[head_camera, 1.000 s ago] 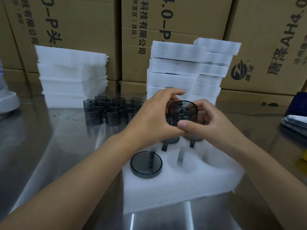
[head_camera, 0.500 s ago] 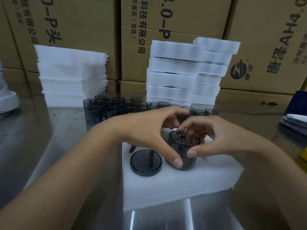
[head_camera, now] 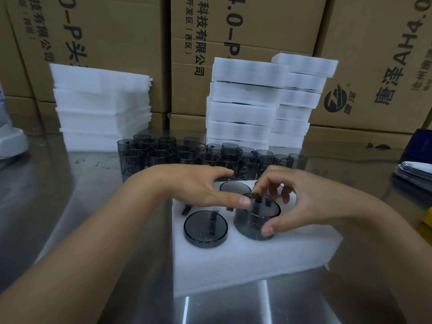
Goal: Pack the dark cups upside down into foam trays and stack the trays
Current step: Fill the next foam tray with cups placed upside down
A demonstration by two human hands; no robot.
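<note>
Right hand point(head_camera: 311, 202) is gripping an upturned dark cup point(head_camera: 254, 218), its thumb pressing on the near wall and its curled fingers reaching over the far rim. Left hand point(head_camera: 194, 185) is lying spread with fairly straight fingers, gripping nothing, its thumb tip touching the left edge of the same cup. The cup is standing base-up in a front-row pocket of the foam tray point(head_camera: 245, 260), right of centre, and is protruding well above the foam.

A second cup point(head_camera: 205, 226) is sitting lower in the tray pocket just to the left, showing little more than its base. A third cup point(head_camera: 235, 187) is showing in the tray's rear row, partly behind the left hand.

The tray is resting on a steel bench point(head_camera: 70, 206). Just behind the tray, loose cups point(head_camera: 177, 153) are standing mouth-up in a cluster. Further behind the tray, stacked trays point(head_camera: 243, 106) are standing in two columns, with a pile of foam sheets point(head_camera: 102, 106) standing behind and to the tray's left. Cartons point(head_camera: 257, 24) are lining the back.
</note>
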